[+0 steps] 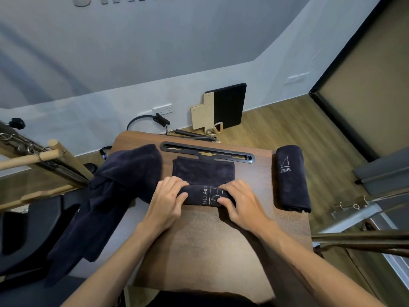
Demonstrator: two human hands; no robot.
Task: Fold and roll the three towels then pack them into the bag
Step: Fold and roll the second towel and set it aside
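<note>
Half-rolled towel [204, 193] seemingly gripped between both hands' fingers [177, 185].

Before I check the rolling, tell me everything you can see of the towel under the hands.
The middle towel is dark navy, plush-looking cloth with pale stitched lettering. Its near end is rolled into a short tube; the far part lies flat on the wooden table, reaching the black slotted bar. The left hand and right hand grip the roll's two ends.

Bare forearms, no sleeves, rings.
</note>
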